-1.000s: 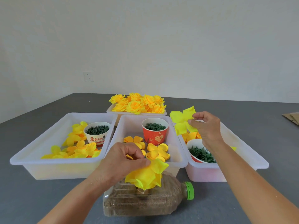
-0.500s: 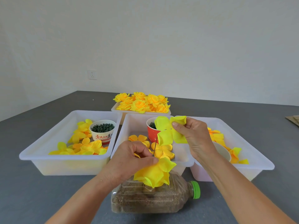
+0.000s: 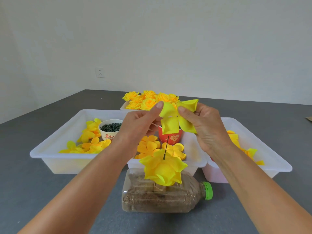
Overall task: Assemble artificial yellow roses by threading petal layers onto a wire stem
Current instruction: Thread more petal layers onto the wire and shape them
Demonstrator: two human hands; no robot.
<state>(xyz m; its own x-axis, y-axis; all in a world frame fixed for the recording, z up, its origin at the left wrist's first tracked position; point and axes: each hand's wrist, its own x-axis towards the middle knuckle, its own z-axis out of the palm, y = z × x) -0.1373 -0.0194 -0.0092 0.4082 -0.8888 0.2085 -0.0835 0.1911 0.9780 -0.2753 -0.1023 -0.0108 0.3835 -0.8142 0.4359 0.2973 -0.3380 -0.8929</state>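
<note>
Petal layer: a loose yellow petal layer (image 3: 175, 119) is held up in the air between both hands, above the middle tray (image 3: 194, 159) and well above the table (image 3: 50, 191).
Left hand: the left hand (image 3: 140, 125) pinches the layer's left petal between thumb and fingers (image 3: 159, 105).
Right hand: the right hand (image 3: 205, 127) pinches the right petals, thumb in front; its other fingers curl behind the layer.
Centre hole: a small dark dot near the layer's middle looks like the hole, lying between the two thumbs.
Wire stem: the wire stem (image 3: 166, 147) stands nearly upright, its long axis running up and down, rising out of the half-built rose (image 3: 163, 169).
Holder: the rose sits on a bottle (image 3: 162, 198) lying on its side near the table's near edge.
Key relation: the wire tip lies straight below the held layer, apart from it, about midway between the hands.
Next move, as a judgement: the layer must come down with its hole over the tip; neither hand is plainly nearer.
</note>
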